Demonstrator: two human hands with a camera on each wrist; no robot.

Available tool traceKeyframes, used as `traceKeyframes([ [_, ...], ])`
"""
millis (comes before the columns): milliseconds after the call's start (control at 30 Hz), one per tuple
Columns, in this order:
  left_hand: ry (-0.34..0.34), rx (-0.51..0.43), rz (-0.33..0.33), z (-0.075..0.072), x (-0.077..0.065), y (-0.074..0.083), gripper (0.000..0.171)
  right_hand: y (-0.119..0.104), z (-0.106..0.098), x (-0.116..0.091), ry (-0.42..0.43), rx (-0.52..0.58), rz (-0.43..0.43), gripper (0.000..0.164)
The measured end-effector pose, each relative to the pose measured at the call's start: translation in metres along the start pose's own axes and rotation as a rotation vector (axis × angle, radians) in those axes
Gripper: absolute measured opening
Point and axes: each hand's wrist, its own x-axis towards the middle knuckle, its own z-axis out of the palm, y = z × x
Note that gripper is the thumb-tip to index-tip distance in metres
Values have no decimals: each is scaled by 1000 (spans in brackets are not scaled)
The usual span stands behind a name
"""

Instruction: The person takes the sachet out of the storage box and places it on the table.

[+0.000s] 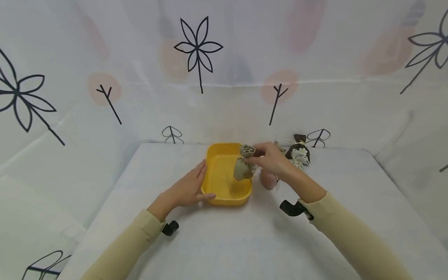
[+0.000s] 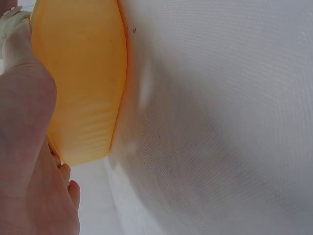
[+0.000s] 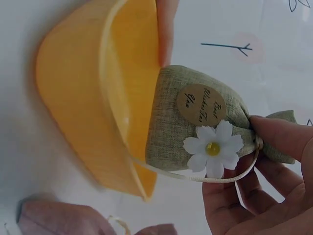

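My right hand (image 1: 274, 158) pinches a grey-green cloth drawstring pouch (image 1: 242, 169) by its gathered neck, over the right side of a yellow plastic tub (image 1: 219, 165). In the right wrist view the pouch carries a white fabric flower (image 3: 213, 149), a round brown label (image 3: 200, 104) and a loop of pale cord (image 3: 190, 178). Straight fingers of my left hand (image 1: 186, 189) lie along the tub's left side, while the thumb reaches over its near left corner. The left wrist view shows this hand against the tub's outer wall (image 2: 88, 83).
Right of the tub lies a pink pouch (image 1: 268, 180), partly under my right hand. Behind that hand are a dark brown pouch (image 1: 300, 139), a white one with a flower (image 1: 300, 156) and a beige one (image 1: 280, 147). A patterned cloth wall (image 1: 231, 116) rises at the table's back edge.
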Motion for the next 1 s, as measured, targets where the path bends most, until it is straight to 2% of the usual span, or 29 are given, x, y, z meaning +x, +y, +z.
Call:
traceKeyframes([
  [367, -2, -7, -18, -4, 1, 2, 117, 22, -16, -30, -9, -30, -4, 16],
  [600, 2, -10, -20, -2, 0, 2, 116, 38, -32, -52, -5, -75, 69, 30],
  [1000, 2, -4, -27, -1, 0, 2, 117, 87, -59, -73, 17, -96, 138, 32],
])
